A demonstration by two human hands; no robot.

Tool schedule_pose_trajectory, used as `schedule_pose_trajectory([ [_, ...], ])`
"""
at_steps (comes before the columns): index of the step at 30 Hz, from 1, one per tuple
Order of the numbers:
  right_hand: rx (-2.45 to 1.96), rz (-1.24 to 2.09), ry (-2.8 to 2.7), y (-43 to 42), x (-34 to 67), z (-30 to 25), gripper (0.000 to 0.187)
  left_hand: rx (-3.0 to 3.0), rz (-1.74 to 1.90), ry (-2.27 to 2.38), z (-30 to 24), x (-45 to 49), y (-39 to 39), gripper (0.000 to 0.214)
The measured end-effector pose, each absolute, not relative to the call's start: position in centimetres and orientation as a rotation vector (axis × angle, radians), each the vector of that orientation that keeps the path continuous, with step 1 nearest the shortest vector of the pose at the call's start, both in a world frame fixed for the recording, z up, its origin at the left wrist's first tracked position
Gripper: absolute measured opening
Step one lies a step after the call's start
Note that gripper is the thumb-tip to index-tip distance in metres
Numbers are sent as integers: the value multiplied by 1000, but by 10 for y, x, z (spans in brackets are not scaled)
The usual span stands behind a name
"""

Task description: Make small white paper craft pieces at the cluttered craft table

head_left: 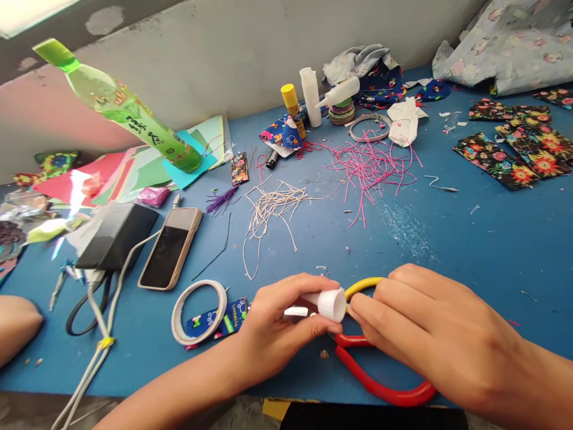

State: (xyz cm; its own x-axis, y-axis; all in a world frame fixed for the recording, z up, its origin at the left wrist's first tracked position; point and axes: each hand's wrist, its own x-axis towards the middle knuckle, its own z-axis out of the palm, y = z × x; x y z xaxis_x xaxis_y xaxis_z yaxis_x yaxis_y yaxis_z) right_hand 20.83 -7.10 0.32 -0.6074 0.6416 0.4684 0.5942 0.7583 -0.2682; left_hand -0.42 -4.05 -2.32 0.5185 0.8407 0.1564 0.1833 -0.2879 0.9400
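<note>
My left hand is closed round a small white tube with a wide white cap, held just above the blue table. My right hand has its fingers curled, with the fingertips touching that cap. Under my right hand lie scissors with a red handle loop and a yellow loop. A roll of white tape and a small blue printed packet lie just left of my left hand.
Pink strings and cream strings are scattered mid-table. A phone, a black power bank with a white cable, and a tilted green bottle are at the left. Glue bottles stand behind. Floral fabric pieces lie at the right.
</note>
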Motion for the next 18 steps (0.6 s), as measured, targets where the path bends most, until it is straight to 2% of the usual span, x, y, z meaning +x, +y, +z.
schedule_pose_trajectory([
  [18, -915, 209, -2348, -71, 207, 1, 24, 1894, 859, 814, -22, -4, -40, 24],
])
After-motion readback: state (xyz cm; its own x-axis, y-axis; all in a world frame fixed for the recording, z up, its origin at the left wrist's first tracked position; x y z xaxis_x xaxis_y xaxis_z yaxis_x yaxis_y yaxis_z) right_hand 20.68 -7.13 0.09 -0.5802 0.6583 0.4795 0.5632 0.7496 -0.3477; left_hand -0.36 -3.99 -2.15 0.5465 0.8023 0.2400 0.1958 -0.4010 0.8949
